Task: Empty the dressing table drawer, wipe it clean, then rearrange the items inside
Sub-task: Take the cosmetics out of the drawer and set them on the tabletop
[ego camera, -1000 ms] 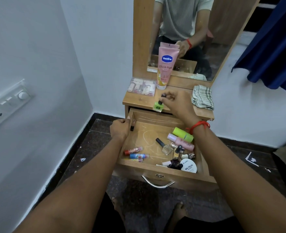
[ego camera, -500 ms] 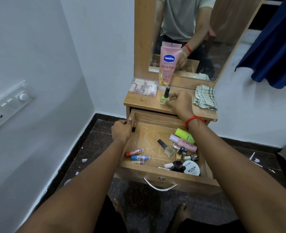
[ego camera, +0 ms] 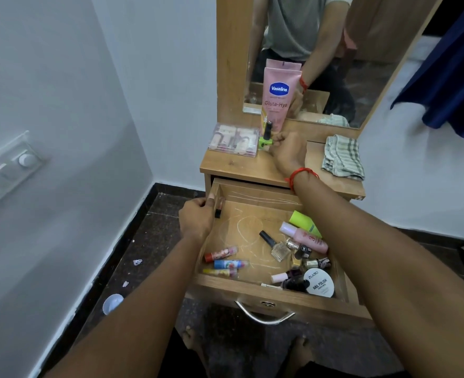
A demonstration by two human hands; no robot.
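Observation:
The wooden drawer (ego camera: pixel 280 299) is pulled out. It holds three lip balms (ego camera: pixel 221 253) at the left, a green tube (ego camera: pixel 306 222), a pink bottle (ego camera: pixel 307 239), small nail polish bottles (ego camera: pixel 276 245) and a round white tub (ego camera: pixel 319 283) at the right. My left hand (ego camera: pixel 196 219) grips the drawer's left wall, with a small lipstick (ego camera: pixel 219 208) by its fingers. My right hand (ego camera: pixel 288 150) rests on the dressing table top (ego camera: pixel 241 170), fingers closed against an upright green nail polish bottle (ego camera: pixel 265 137).
A pink Vaseline tube (ego camera: pixel 278 96) and a clear cosmetics box (ego camera: pixel 233 140) stand behind the bottle, below the mirror (ego camera: pixel 361 64). A striped cloth (ego camera: pixel 342 158) lies at the top's right. A wall switchboard (ego camera: pixel 7 173) is at left, a blue curtain (ego camera: pixel 449 77) at right.
My right hand carried the green nail polish bottle from the table's front edge back to beside the Vaseline tube. My left hand stayed on the drawer wall.

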